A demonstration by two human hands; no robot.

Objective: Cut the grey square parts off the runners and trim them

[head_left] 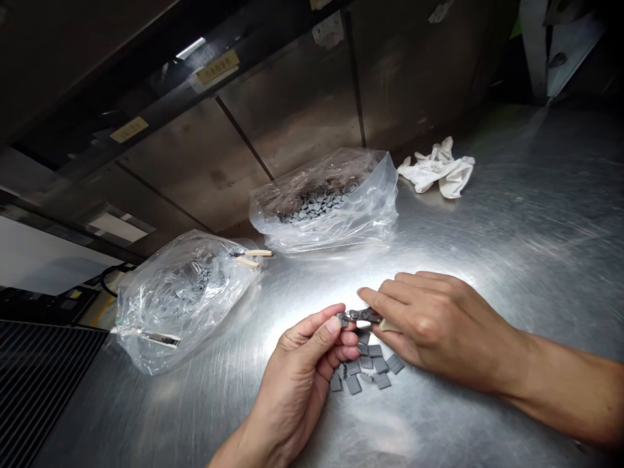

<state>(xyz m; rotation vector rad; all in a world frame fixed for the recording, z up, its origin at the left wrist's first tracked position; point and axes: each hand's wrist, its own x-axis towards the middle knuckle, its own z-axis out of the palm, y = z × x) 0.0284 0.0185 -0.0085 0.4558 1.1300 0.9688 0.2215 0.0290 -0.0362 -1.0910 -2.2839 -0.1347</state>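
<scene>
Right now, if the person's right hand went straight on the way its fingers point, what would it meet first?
The right hand would first meet the dark metal piece at its fingertips, then the left hand holding that piece's far end, though depth is unclear.

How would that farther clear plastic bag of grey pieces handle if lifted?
The farther clear plastic bag looks floppy: its thin film sags in creases. It will probably hang heavy at the bottom, where the small grey pieces lie.

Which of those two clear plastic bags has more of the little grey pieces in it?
The farther bag, beside the crumpled white gloves, shows a thick heap of grey pieces; the bag nearer the left hand shows only a few.
</scene>
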